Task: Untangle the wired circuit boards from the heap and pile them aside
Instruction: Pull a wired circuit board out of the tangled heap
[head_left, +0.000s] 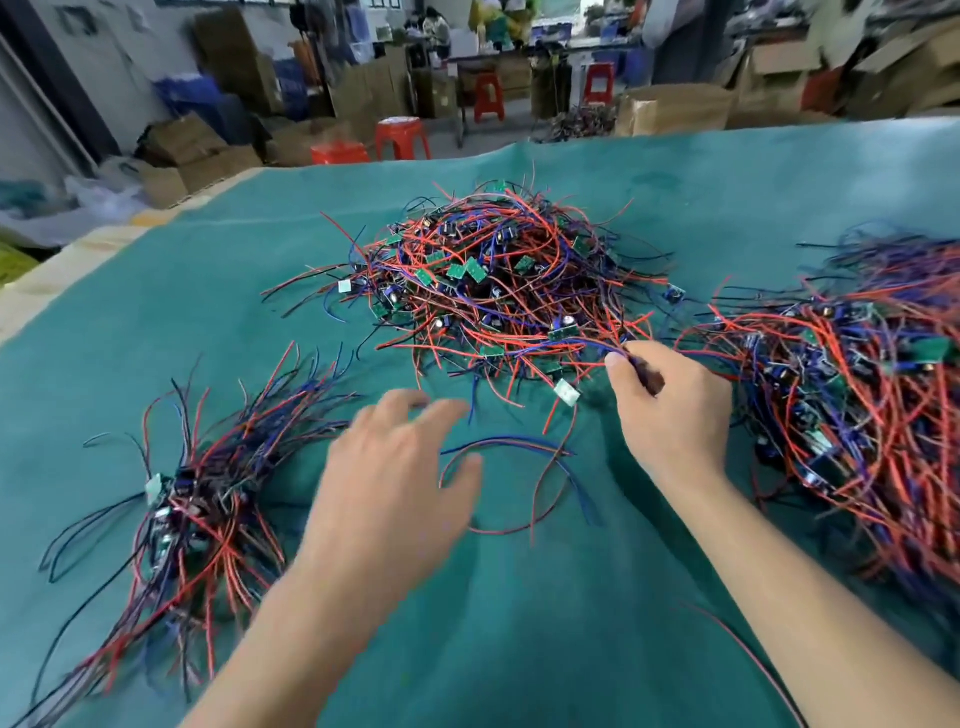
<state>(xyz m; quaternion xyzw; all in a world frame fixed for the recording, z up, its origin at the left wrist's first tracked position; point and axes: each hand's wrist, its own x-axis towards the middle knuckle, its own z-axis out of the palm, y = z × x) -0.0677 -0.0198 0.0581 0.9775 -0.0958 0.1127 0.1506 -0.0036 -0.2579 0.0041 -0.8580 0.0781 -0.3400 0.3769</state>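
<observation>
done: sorted pile (202, 499) left on desk (519, 649)
left: heap (498, 280) still large
right hand (670, 410): fingers pinch heap wires
left hand (395, 483): spread, empty

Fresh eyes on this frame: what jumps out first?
The big heap of red and blue wired boards at the centre of the green cloth, with the right hand pinching wires at its near edge. The left hand hovers open beside a neater pile at left; another mass sprawls right.
</observation>
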